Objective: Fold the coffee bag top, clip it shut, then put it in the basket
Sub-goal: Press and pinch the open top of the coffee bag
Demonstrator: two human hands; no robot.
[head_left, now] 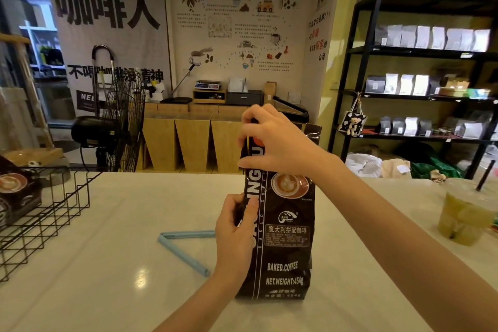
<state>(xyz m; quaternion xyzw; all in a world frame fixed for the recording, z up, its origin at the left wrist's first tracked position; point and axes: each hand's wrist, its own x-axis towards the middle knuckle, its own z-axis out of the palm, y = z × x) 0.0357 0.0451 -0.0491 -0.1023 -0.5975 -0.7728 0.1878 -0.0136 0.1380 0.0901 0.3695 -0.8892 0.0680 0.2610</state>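
Two hands are on the upright coffee bag (285,224), which stands near the middle of the counter (107,264) toward its near edge, so the folding step looks only just begun, with the top not yet turned down. The right hand (275,143) is curled over the bag's upper left edge, fingers pinching it near the top, while the left hand (237,229) grips the same side edge lower down. Next, I judge, the top must be creased flat and rolled over, then a hand freed for the blue clip (183,248), lying open on the counter just left of the bag; the wire basket (43,213) waits at the left edge.
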